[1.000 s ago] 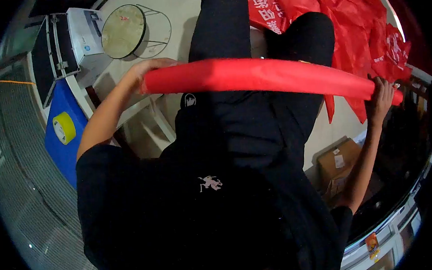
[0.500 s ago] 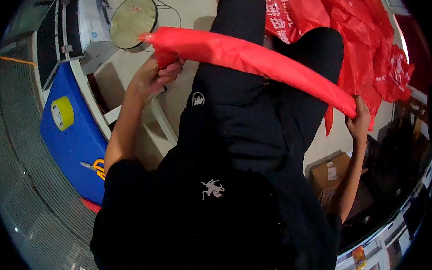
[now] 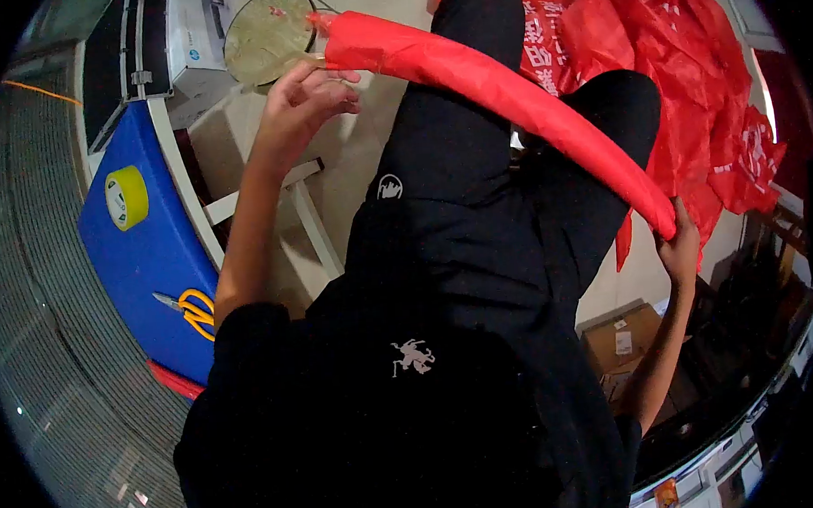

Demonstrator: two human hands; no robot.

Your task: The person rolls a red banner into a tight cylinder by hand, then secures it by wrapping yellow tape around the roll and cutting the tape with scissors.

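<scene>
A long, curved red plastic roll point(image 3: 509, 97) stretches across my raised legs. Its right end is gripped by my right hand point(image 3: 680, 247), fingers wrapped round it. My left hand point(image 3: 311, 103) is just below the left end, fingers loosely bent and apart, the topmost one close to or touching the plastic. Clear, shiny film, perhaps tape, shows at that left end near the fingers; I cannot tell whether the hand touches it. Beyond my knees lies a heap of crumpled red plastic sheeting point(image 3: 664, 75) with white printed characters.
On the blue board point(image 3: 131, 259) at left are a roll of yellow tape point(image 3: 128, 197) and orange-handled scissors point(image 3: 193, 311). A round-topped stool point(image 3: 267, 40) stands ahead, beside a white box point(image 3: 198, 44). At lower right is a cardboard box point(image 3: 621, 339).
My left hand has loosened from the roll's left end and now sits just beneath it with its fingers apart. That end is higher in view. My right hand keeps its grip.
</scene>
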